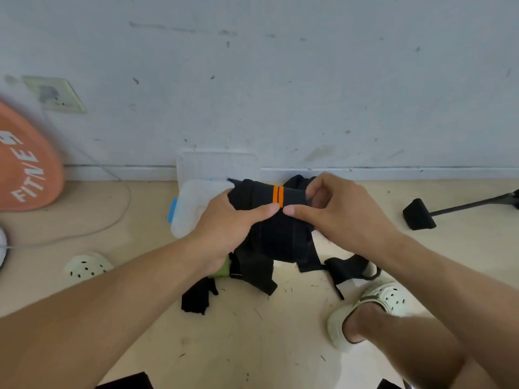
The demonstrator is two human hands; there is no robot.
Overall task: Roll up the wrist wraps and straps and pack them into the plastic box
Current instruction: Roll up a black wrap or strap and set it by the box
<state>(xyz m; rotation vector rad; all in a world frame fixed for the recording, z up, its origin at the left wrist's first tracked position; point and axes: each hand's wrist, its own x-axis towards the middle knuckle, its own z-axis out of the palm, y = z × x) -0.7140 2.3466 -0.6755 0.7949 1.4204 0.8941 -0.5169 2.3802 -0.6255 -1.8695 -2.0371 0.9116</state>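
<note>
- Head view: we hold a black elastic wrist wrap with two orange stripes (276,196) up in front of us, just above and to the right of the translucent plastic box with a blue clip (193,206).
- Our left hand (229,224) has its grip closed round the left part of the wrap, thumb along the front edge; our right hand (331,209) pinches the right part, fingers curled over the top and thumb tip nearly meeting the left thumb below the stripes.
- The box sits on the beige floor (252,346) against the pale wall, with what looks like its white lid (217,164) leaning behind it.
- Nearer to us than the box lie more loose black straps (252,273), one of them trailing toward the pale green clog on our foot (376,304).
- We judge the wrap light, soft and springy: it will sag where unsupported and a roll may loosen if released.
- We would take it across its full width near the free end, thumbs pressing the layers tight, and keep tension while turning.
- Whether a roll has begun, we cannot tell.
</note>
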